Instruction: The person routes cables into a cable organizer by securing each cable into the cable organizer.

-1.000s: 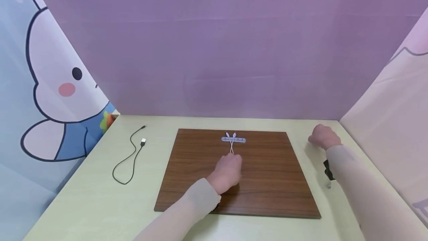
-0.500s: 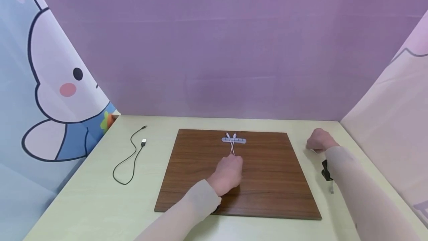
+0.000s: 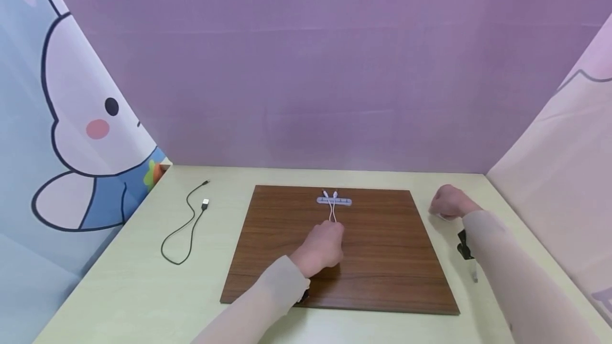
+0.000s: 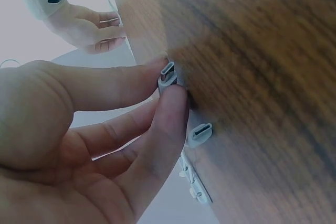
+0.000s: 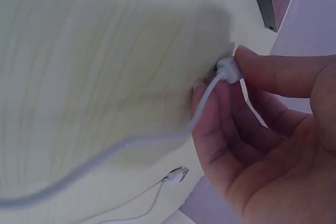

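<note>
My left hand is over the brown wooden board, its thumb and finger pinching a white USB-C plug. Close by in the left wrist view is a second USB-C plug. Two white cable ends cross in front of a pale cable clip strip at the board's far edge. Right of the board, my right hand pinches the white plug of a cable between thumb and fingers. The plug's tip is hidden by the fingers. Another white plug with a metal end lies on the table.
The brown board lies in the middle of the pale table. A black USB cable lies loosely looped at the left. A purple backdrop and printed side curtains enclose the table.
My right hand has moved left and a little nearer, towards the board's right edge. My left hand has shifted very slightly left, still over the board.
</note>
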Demonstrator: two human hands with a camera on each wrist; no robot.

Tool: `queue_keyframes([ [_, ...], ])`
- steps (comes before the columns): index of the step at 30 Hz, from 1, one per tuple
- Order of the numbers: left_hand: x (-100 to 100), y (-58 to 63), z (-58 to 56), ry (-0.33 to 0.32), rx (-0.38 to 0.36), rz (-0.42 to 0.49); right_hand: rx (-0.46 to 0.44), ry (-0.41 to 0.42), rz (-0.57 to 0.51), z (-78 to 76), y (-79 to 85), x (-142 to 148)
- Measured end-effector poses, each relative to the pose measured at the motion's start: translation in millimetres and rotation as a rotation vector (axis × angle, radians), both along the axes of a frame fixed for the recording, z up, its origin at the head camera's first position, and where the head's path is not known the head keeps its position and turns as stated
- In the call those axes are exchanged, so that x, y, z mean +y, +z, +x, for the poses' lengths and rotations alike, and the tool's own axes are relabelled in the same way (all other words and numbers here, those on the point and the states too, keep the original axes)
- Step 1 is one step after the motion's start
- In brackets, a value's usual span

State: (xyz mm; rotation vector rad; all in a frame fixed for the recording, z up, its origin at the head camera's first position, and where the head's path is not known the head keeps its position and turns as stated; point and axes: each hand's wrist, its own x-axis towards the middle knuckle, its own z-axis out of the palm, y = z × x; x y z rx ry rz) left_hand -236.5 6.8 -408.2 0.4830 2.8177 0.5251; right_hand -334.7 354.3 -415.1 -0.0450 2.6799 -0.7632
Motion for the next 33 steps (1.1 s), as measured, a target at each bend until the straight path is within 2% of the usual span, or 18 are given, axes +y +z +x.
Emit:
queue_keyframes([
  [4, -0.8, -0.4, 1.3, 0.025, -0.030, 0.040, -0.015, -0.010, -0.045, -0.8, -3.2, -2.5],
  [7, -1.6, -0.2, 3.1, 0.034, -0.047, 0.058, 0.033, -0.002, -0.064, 0.1, -3.9, -3.4],
  [11, -3.7, -0.7, 5.2, 0.019, -0.027, 0.043, 0.114, 0.008, -0.138, 2.6, -1.2, -7.9],
  [18, -5.3, -0.5, 7.0, 0.013, -0.018, 0.063, 0.171, 0.012, -0.260, 2.5, 3.7, -16.5],
  [24, -6.1, -2.4, 6.3, -0.015, 0.038, 0.090, 0.215, 0.034, -0.280, 5.3, 9.3, -25.1],
  [33, -4.4, -4.7, 2.5, -0.016, 0.058, 0.144, 0.291, 0.080, -0.284, 11.8, 21.5, -43.7],
])
